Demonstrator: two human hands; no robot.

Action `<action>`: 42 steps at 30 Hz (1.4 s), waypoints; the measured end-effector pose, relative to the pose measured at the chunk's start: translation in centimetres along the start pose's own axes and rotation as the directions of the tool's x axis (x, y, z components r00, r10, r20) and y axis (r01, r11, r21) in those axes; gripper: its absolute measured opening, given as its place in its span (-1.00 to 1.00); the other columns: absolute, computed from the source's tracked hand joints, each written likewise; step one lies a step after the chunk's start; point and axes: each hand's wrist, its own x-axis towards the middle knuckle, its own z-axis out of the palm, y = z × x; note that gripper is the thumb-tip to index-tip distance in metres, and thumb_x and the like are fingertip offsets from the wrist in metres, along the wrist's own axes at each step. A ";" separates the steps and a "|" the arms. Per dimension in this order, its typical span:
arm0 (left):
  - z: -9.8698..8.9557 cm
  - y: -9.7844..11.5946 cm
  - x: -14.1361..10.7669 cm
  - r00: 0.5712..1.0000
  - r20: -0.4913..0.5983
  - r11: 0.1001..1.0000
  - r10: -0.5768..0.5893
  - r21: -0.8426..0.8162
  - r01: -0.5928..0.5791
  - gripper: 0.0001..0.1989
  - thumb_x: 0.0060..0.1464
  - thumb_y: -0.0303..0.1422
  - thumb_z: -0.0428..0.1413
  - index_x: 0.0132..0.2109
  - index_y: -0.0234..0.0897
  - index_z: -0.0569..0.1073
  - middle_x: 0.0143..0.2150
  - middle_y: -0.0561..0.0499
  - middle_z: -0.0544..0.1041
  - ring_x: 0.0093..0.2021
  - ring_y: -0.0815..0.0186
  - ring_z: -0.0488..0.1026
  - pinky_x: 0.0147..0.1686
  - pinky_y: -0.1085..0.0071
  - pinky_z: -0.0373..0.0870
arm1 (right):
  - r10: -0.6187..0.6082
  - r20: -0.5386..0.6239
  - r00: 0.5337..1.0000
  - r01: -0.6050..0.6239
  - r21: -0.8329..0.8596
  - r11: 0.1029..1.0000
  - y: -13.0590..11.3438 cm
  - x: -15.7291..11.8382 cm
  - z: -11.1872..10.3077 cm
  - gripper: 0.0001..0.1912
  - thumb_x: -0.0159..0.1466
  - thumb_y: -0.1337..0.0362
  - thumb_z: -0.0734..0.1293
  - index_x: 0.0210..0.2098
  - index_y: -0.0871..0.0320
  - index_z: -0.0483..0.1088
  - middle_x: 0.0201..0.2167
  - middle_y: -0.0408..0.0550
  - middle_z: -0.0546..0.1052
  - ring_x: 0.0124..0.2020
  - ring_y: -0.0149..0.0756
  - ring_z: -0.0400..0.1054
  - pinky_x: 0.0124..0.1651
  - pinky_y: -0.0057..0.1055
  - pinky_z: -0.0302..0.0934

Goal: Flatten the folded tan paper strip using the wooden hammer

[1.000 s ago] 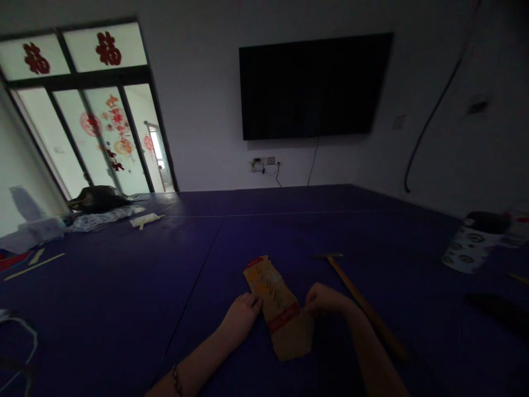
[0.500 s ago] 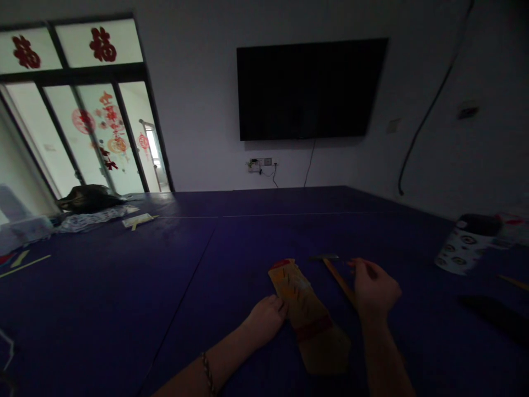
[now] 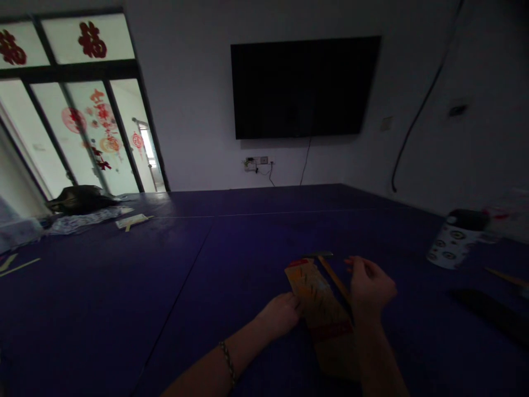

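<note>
A flat yellow-brown packet [image 3: 320,300] with a red top edge and a red band lies slanted on the dark blue table, its lower right part hidden by my right forearm. My left hand [image 3: 283,314] is closed on its left edge, fingertips partly hidden. Just beyond the packet lies a hammer [image 3: 334,278], its wooden handle pointing back toward me and its thin metal head at the far end. My right hand [image 3: 372,284] is raised near the handle, fingers curled in a pinch; whatever is between them is too dark to make out.
A white patterned cup with a dark lid [image 3: 457,240] stands at the right, near a dark long object [image 3: 487,311]. At the far left are a black bag [image 3: 82,199], crumpled plastic and light strips [image 3: 20,266]. A television [image 3: 303,88] hangs on the wall.
My left hand and the packet have moved to the right, so the packet now lies closer to the hammer and under my right forearm. My right hand stays pinched. The view has shifted slightly.
</note>
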 end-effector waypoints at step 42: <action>-0.6 -7.2 -12.3 0.821 0.242 -0.210 -0.516 -0.966 0.153 -0.51 -0.20 -0.27 0.18 -0.05 -0.31 0.38 -0.05 -0.14 0.43 -0.02 0.11 0.32 0.03 0.16 0.10 | -0.209 0.975 0.081 -0.457 0.222 0.861 1.5 -15.1 9.9 -0.74 -0.13 0.13 0.42 -0.49 0.17 0.45 -0.44 -0.06 0.53 -0.35 -0.25 0.40 -0.19 -0.30 0.21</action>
